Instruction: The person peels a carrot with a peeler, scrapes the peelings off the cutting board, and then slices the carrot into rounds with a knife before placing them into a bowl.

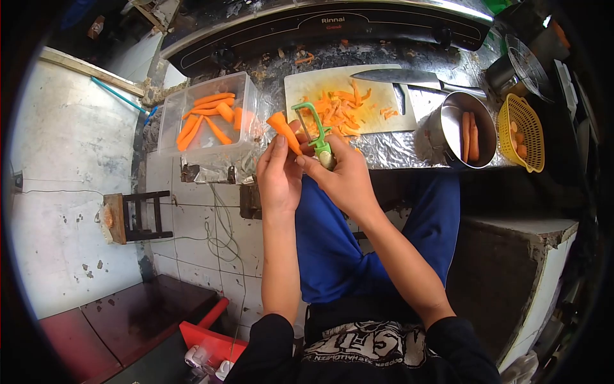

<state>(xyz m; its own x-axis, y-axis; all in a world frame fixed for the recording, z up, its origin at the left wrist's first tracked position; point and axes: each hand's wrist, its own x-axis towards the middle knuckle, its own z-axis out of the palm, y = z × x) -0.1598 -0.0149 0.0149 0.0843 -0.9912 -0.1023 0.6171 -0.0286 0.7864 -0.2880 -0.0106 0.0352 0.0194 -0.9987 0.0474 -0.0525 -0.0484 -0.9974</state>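
A foil-covered counter (384,147) runs below a black Rinnai stove (332,29), with white tile underneath. At the left sits a clear tub of peeled carrots (208,115). The left hand (279,176) is clamped on a bright orange carrot (283,130) over the counter's edge; the right hand (342,176) grips a green peeler (313,131) against it. Behind lies a cutting board (348,96) strewn with peelings.
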